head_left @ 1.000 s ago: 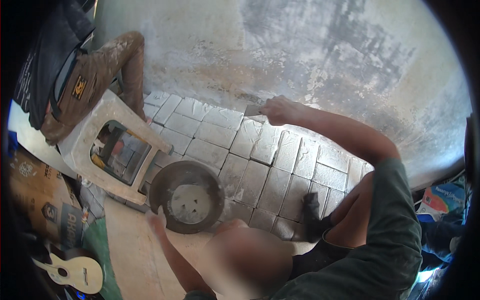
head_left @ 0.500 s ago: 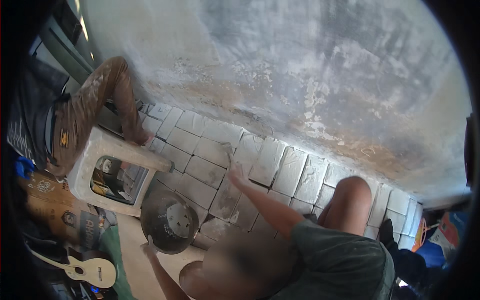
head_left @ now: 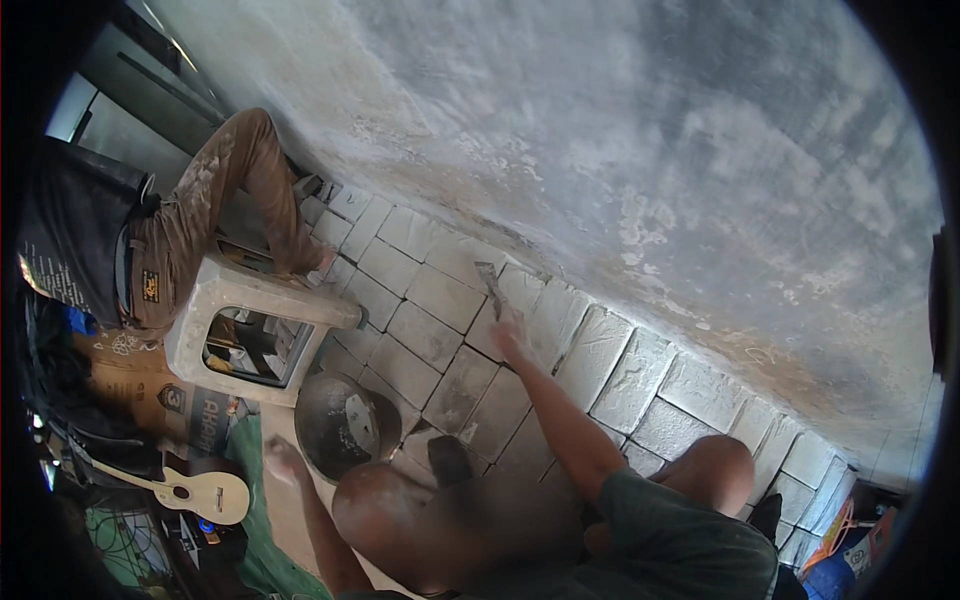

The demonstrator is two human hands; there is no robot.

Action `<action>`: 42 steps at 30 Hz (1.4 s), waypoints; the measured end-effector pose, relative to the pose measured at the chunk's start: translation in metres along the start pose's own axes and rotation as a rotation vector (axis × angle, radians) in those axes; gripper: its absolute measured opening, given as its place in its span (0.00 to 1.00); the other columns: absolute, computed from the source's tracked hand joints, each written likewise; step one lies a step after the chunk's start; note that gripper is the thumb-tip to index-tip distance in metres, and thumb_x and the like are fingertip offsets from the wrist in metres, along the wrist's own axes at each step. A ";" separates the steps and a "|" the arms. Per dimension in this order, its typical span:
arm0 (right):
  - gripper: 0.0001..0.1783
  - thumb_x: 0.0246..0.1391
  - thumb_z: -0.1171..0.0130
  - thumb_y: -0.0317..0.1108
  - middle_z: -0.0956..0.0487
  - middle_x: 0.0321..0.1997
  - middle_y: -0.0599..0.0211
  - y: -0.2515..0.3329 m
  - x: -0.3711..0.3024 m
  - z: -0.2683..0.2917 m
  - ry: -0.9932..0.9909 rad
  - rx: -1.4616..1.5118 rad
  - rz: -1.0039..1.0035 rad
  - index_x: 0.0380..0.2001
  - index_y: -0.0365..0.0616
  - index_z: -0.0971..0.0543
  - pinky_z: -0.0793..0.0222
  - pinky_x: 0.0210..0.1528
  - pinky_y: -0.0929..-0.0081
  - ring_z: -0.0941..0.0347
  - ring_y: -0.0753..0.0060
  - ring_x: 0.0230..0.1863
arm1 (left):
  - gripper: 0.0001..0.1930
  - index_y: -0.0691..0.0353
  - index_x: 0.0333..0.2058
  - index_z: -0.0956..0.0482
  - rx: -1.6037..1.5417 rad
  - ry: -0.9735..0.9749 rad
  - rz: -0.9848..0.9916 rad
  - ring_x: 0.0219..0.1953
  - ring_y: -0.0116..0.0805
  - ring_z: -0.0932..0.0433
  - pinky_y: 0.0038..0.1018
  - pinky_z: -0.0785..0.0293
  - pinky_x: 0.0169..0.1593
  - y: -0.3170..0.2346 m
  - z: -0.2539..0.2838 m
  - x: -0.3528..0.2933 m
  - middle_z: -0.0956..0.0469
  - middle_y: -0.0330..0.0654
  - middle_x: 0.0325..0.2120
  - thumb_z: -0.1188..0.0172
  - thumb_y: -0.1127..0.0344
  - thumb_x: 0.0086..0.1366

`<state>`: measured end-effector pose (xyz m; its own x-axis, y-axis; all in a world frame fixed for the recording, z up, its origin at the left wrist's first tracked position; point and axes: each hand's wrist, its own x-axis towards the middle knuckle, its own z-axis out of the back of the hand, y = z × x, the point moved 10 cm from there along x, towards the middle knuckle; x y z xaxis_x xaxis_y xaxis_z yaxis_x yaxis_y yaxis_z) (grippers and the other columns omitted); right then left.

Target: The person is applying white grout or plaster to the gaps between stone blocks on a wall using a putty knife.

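Observation:
My right hand (head_left: 508, 332) is closed round a scraper (head_left: 490, 280) with a narrow flat blade, smeared grey. The blade points toward the wall, over the pale blocks (head_left: 440, 298) laid in rows on the floor. To the left, my left hand (head_left: 285, 462) is blurred, so its fingers are hard to make out. It hovers just left of a dark bucket (head_left: 322, 405), apart from the rim. Some whitish paste (head_left: 362, 420) shows inside the bucket.
A peeling grey wall (head_left: 600, 150) runs behind the blocks. At left, a person in brown trousers (head_left: 210, 190) is beside a pale stool (head_left: 190, 340). A small guitar (head_left: 225, 497), a cardboard box (head_left: 125, 380) and a green sheet (head_left: 250, 540) lie at lower left.
My left hand has come away from the bucket's rim. My right hand still holds the scraper over the blocks, its blade now plainer to see. The whole view has shifted.

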<state>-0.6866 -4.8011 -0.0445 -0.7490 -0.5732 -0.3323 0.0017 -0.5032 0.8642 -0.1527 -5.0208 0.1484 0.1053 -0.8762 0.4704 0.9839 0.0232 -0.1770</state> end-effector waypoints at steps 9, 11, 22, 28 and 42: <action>0.25 0.54 0.52 0.32 0.24 0.41 0.52 -0.022 0.009 -0.005 -0.375 0.053 0.270 0.56 0.39 0.38 0.34 0.46 0.64 0.28 0.54 0.44 | 0.08 0.62 0.29 0.28 -0.457 0.278 -1.073 0.28 0.50 0.27 0.40 0.29 0.34 -0.364 -0.135 -0.024 0.27 0.48 0.27 0.48 0.63 0.58; 0.24 0.55 0.52 0.33 0.24 0.38 0.57 -0.030 0.015 -0.039 -0.182 0.172 0.111 0.54 0.37 0.37 0.33 0.42 0.68 0.27 0.61 0.41 | 0.12 0.63 0.36 0.29 -0.283 0.391 -0.954 0.34 0.52 0.27 0.41 0.30 0.39 -0.369 -0.218 -0.037 0.28 0.51 0.34 0.49 0.61 0.59; 0.16 0.56 0.51 0.36 0.24 0.33 0.64 0.022 0.103 -0.246 0.349 0.516 -0.144 0.44 0.36 0.30 0.30 0.30 0.73 0.27 0.72 0.30 | 0.24 0.70 0.51 0.39 -0.483 0.492 -0.490 0.54 0.60 0.43 0.45 0.47 0.58 -0.303 -0.334 -0.048 0.39 0.58 0.52 0.52 0.59 0.62; 0.20 0.52 0.47 0.40 0.21 0.31 0.61 0.037 0.175 -0.286 -0.026 0.254 -0.271 0.43 0.36 0.30 0.30 0.37 0.69 0.24 0.67 0.31 | 0.20 0.69 0.47 0.39 -0.385 0.444 -0.656 0.47 0.57 0.39 0.46 0.44 0.51 -0.313 -0.326 -0.047 0.36 0.55 0.43 0.50 0.66 0.58; 0.27 0.52 0.47 0.46 0.24 0.42 0.55 0.046 0.273 -0.283 -0.142 0.325 -0.369 0.50 0.39 0.34 0.32 0.43 0.67 0.27 0.64 0.45 | 0.12 0.68 0.43 0.36 -0.483 0.378 -0.558 0.43 0.54 0.36 0.46 0.41 0.46 -0.329 -0.321 -0.040 0.34 0.55 0.39 0.54 0.68 0.62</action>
<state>-0.7038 -5.1636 -0.2022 -0.7436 -0.2903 -0.6023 -0.4691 -0.4154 0.7794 -0.5268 -5.1476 -0.0897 -0.5203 -0.8024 0.2924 0.6978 -0.5968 -0.3961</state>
